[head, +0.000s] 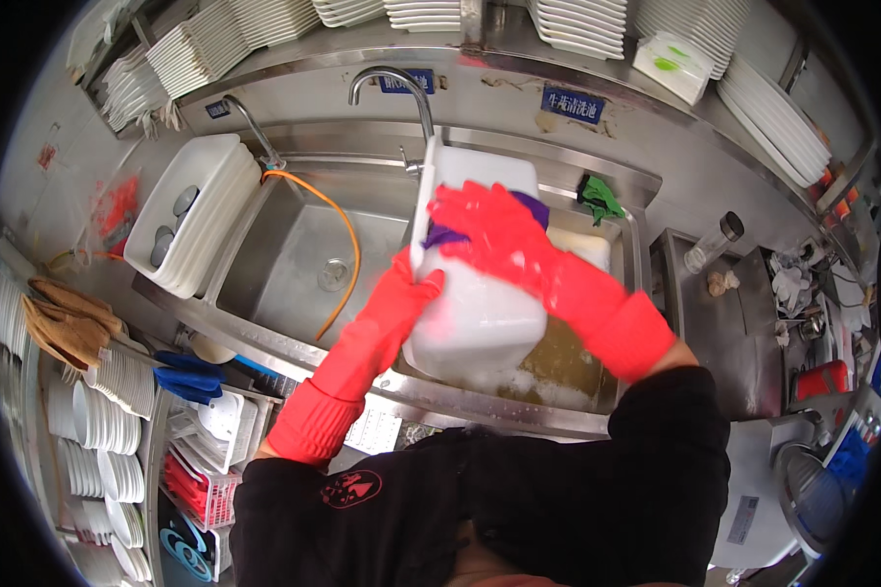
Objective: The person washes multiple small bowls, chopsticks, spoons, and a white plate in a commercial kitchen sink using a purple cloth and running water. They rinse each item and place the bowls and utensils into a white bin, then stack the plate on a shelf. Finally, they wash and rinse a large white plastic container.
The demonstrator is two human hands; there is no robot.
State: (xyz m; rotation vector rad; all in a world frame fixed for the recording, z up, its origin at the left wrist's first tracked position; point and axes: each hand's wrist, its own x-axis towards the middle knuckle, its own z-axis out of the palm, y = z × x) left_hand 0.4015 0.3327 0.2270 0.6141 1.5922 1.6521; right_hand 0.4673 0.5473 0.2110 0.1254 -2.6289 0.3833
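A white plastic tub (484, 326) is tipped on its side over the right-hand sink basin. My left hand (410, 290), in a red rubber glove, grips the tub's rim at its near left. My right hand (488, 231), gloved the same way, presses a purple cloth (532, 209) against the tub's outer side. Most of the cloth is hidden under that glove. Below the tub, cloudy brownish water (565, 359) with some foam fills the basin.
On the left, nested white tubs (227, 198) hold several grey round items. An orange hose (352, 235) crosses the left basin (279, 257). A curved faucet (418, 95) rises behind the tub. A green cloth (600, 199) lies at the back right corner. Plates (580, 26) line the shelf above.
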